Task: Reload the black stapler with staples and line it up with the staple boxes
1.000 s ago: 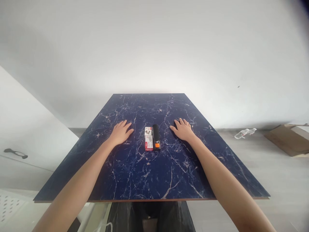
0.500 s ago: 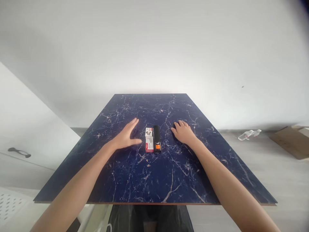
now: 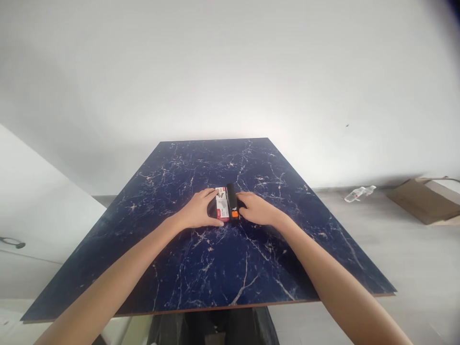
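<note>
Two small red-and-white staple boxes lie end to end in the middle of the table. Along their right side lies a black stapler with an orange patch at its near end. My left hand is curved round the boxes from the left, thumb at the near end and fingertips at the far end. From the right, my right hand presses its thumb and bent fingers against the stapler's side. Boxes and stapler sit close together between both hands.
The table has a dark blue marble-pattern top and stands close to a white wall. On the floor at right are a clear plastic bottle and an open cardboard box. A white cabinet with a dark handle stands at left.
Both hands have moved inward from either side, the left onto the staple boxes and the right onto the stapler. The camera view has shifted slightly.
</note>
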`<state>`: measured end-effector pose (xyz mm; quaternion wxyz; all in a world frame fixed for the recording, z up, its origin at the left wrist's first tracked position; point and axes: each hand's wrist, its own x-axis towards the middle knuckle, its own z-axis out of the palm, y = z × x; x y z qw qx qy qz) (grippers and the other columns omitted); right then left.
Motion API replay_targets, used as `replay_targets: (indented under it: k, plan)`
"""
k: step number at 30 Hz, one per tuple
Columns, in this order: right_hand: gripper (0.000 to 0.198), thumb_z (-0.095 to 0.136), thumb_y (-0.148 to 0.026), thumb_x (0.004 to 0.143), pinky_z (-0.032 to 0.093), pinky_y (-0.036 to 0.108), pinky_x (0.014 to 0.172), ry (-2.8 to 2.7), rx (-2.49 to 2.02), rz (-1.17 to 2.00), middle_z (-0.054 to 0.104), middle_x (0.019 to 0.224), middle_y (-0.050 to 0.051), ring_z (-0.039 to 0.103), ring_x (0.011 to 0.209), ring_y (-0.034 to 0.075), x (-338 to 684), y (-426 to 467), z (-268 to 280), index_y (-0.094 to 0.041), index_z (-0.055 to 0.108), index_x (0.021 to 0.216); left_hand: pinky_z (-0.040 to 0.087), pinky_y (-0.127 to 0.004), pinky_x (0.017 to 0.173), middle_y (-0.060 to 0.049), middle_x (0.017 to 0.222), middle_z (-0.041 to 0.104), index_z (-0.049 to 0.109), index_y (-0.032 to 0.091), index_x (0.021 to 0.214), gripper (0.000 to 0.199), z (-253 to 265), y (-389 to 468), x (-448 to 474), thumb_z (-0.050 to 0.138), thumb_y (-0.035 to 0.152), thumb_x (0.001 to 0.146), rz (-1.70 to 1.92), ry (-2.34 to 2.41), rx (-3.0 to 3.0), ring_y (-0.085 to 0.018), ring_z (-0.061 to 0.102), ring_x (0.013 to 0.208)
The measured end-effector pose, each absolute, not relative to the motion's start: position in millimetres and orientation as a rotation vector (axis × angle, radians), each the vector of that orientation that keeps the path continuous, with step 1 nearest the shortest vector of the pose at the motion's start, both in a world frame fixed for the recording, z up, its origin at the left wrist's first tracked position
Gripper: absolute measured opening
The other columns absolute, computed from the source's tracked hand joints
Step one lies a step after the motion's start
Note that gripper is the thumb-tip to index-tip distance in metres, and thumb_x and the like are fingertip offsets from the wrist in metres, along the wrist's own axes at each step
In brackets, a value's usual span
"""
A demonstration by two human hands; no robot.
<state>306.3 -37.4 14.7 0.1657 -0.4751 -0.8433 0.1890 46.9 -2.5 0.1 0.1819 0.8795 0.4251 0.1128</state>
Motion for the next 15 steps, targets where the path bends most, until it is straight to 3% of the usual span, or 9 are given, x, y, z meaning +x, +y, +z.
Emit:
replay_targets:
  k: [7,11,15]
  plan:
    - [0.035,0.041,-0.017,0.088,0.049,0.030,0.081,-2.122,-1.924,0.393,0.076,0.106,0.010,0.069,0.094,0.026,416.9,-36.6,15.7,-0.018,0.073,0.102,0.027,-0.055,0.118,-0.021,0.159,0.037,0.036,0.019,0.157,0.123,-12.4,38.8,184.7,0.065,0.090,0.061,0.417,0.884,2.670,-0.043,0.035,0.144]
    - [0.038,0.040,-0.016,0.084,0.049,0.028,0.076,-1.883,-2.038,0.372,0.078,0.099,0.004,0.068,0.088,0.023,482.4,-30.5,7.5,-0.021,0.077,0.095,0.027,-0.054,0.117,-0.023,0.154,0.042,0.036,0.015,0.156,0.121,-16.2,51.0,262.1,0.066,0.087,0.063,0.447,0.842,2.686,-0.042,0.038,0.141]
    - [0.042,0.041,-0.015,0.079,0.049,0.026,0.079,-1.712,-2.000,0.333,0.078,0.097,0.001,0.069,0.092,0.022,502.0,-27.7,-3.7,-0.023,0.078,0.096,0.022,-0.055,0.119,-0.022,0.160,0.032,0.026,0.018,0.159,0.124,-21.0,47.7,280.9,0.064,0.088,0.064,0.455,0.880,2.643,-0.042,0.029,0.147]
